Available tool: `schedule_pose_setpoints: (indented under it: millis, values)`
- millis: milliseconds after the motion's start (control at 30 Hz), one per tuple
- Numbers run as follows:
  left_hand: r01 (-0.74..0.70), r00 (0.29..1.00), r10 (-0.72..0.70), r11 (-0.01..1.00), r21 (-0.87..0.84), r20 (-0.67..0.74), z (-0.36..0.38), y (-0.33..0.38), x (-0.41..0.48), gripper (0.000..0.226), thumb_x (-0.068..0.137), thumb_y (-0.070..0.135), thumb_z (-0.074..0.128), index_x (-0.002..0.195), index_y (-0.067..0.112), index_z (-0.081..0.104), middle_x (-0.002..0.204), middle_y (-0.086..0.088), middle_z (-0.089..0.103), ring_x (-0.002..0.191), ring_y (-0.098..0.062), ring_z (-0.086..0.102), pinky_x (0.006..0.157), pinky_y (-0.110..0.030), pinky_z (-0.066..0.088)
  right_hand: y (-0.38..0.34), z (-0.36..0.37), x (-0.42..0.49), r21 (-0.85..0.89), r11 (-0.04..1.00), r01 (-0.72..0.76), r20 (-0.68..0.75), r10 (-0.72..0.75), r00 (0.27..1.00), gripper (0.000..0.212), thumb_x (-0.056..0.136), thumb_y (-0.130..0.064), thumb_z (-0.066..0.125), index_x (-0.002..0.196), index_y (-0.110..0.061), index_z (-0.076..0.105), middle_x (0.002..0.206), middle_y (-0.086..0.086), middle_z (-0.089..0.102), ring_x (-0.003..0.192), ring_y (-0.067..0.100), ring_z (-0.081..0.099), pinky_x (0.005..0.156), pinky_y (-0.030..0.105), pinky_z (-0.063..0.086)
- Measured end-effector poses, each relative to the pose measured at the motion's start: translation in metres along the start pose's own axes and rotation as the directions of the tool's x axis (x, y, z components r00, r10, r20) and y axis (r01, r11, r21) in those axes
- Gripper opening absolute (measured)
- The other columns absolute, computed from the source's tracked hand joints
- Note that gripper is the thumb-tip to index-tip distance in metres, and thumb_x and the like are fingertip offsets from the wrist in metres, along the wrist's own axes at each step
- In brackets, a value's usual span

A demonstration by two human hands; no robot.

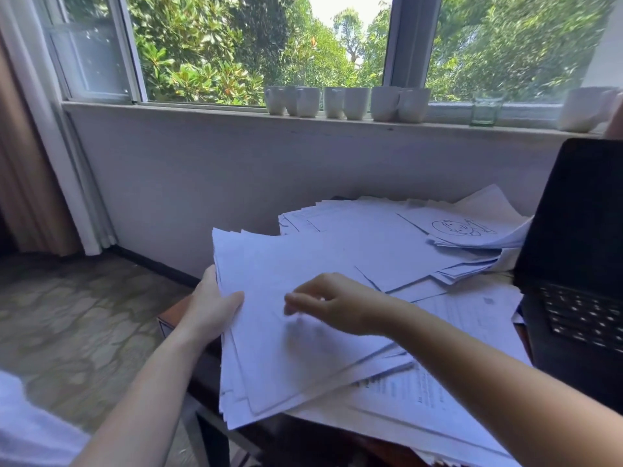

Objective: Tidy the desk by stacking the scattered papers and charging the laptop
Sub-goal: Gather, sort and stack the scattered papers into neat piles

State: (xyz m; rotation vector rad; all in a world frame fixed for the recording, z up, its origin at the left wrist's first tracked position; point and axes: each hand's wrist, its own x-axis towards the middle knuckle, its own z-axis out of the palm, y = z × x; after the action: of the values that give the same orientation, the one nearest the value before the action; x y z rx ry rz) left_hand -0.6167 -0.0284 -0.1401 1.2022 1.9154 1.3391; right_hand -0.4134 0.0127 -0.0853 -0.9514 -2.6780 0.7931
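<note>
My left hand (210,306) grips the left edge of a thick stack of white papers (279,365), thumb on top, holding it tilted over the desk's left corner. My right hand (332,306) hovers over the top sheet with its fingers loosely curled; it is blurred and I cannot tell whether it touches the sheet. More scattered papers (387,244) cover the desk behind and to the right, one with a cartoon drawing (458,227). An open black laptop (573,251) stands at the right edge, screen dark. No charger is in view.
The dark desk (209,372) stands against a white wall under a window. Several white mugs (347,102) and a glass (485,109) line the sill. Patterned floor (77,315) and a curtain (20,183) lie to the left.
</note>
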Motion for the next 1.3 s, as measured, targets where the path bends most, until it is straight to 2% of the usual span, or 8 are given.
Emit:
schedule_pose_setpoints:
  millis: [200,367,600,767,900,1033,1200,1300]
  values:
    - [-0.05,0.999,0.051,0.998,-0.046,0.016,0.001,0.003,-0.009,0.061,0.061,0.022,0.05,0.121,0.031,0.041,0.105,0.026,0.052,0.104,-0.013,0.055,0.084,-0.033,0.045,0.067,-0.036,0.007,-0.474,0.806,-0.355,-0.228,0.277,0.933,0.056,0.088,-0.036,0.053,0.14,-0.024,0.036,0.141,0.005,0.041,0.13,0.028,0.035,0.101,0.037,0.034]
    - [-0.105,0.994,0.104,0.994,-0.014,-0.038,0.001,-0.003,-0.007,0.068,0.062,0.022,0.045,0.128,0.037,0.041,0.11,0.023,0.058,0.108,-0.018,0.058,0.097,-0.044,0.046,0.108,-0.047,0.005,-0.437,0.703,-0.561,-0.206,0.529,0.823,0.073,0.079,-0.057,0.054,0.14,-0.026,0.029,0.146,0.008,0.033,0.135,0.031,0.029,0.103,0.047,0.031]
    - [-0.186,0.975,0.179,0.982,-0.041,-0.131,0.005,0.0,-0.014,0.062,0.08,0.004,0.045,0.137,0.029,0.039,0.107,0.03,0.054,0.103,-0.015,0.057,0.085,-0.033,0.044,0.115,-0.047,0.008,-0.563,0.639,-0.525,-0.391,0.354,0.85,0.027,0.088,-0.016,0.048,0.115,-0.012,0.05,0.12,0.013,0.056,0.111,0.032,0.053,0.073,0.03,0.036]
    - [-0.177,0.967,0.169,0.984,-0.024,-0.191,0.008,0.002,-0.017,0.069,0.086,-0.005,0.043,0.144,0.029,0.029,0.12,0.012,0.053,0.103,-0.017,0.052,0.081,-0.029,0.037,0.127,-0.062,-0.006,-0.415,0.677,-0.607,-0.63,0.267,0.729,0.011,0.088,-0.005,0.043,0.081,-0.013,0.048,0.101,0.019,0.062,0.094,0.037,0.059,0.065,0.033,0.035]
    - [-0.2,0.957,0.193,0.98,-0.01,-0.219,0.009,0.0,-0.015,0.073,0.085,-0.006,0.043,0.145,0.031,0.027,0.122,0.016,0.05,0.102,-0.015,0.052,0.082,-0.028,0.036,0.119,-0.073,-0.013,-0.28,0.857,-0.433,-0.813,0.028,0.582,0.025,0.095,-0.023,0.037,0.079,-0.012,0.053,0.077,0.021,0.062,0.074,0.042,0.055,0.061,0.036,0.03]
    - [-0.053,0.983,0.06,0.998,0.047,-0.176,0.008,-0.001,-0.005,0.044,0.083,-0.001,0.045,0.124,0.017,0.042,0.1,0.003,0.061,0.095,-0.028,0.057,0.074,-0.037,0.042,0.086,-0.066,-0.015,-0.394,0.899,-0.193,-0.804,-0.236,0.546,0.035,0.093,-0.031,0.035,0.089,-0.013,0.064,0.062,0.014,0.059,0.058,0.04,0.054,0.054,0.035,0.037]
    - [-0.013,0.995,0.027,0.988,0.154,-0.094,0.004,0.004,-0.004,0.045,0.065,0.029,0.041,0.106,0.013,0.05,0.095,-0.004,0.059,0.091,-0.03,0.054,0.073,-0.037,0.043,0.042,-0.026,-0.017,-0.569,0.821,0.049,-0.598,-0.455,0.659,0.033,0.086,-0.027,0.041,0.09,-0.015,0.071,0.055,0.009,0.065,0.043,0.034,0.059,0.038,0.033,0.047]
    - [0.022,0.998,-0.014,0.989,0.147,-0.056,-0.001,0.007,-0.001,0.035,0.076,0.034,0.039,0.098,0.011,0.054,0.1,-0.005,0.061,0.09,-0.026,0.054,0.067,-0.034,0.04,0.024,0.001,-0.019,-0.628,0.763,0.155,-0.35,-0.454,0.82,0.025,0.086,-0.022,0.044,0.09,-0.018,0.068,0.063,0.009,0.067,0.055,0.034,0.062,0.046,0.033,0.048]
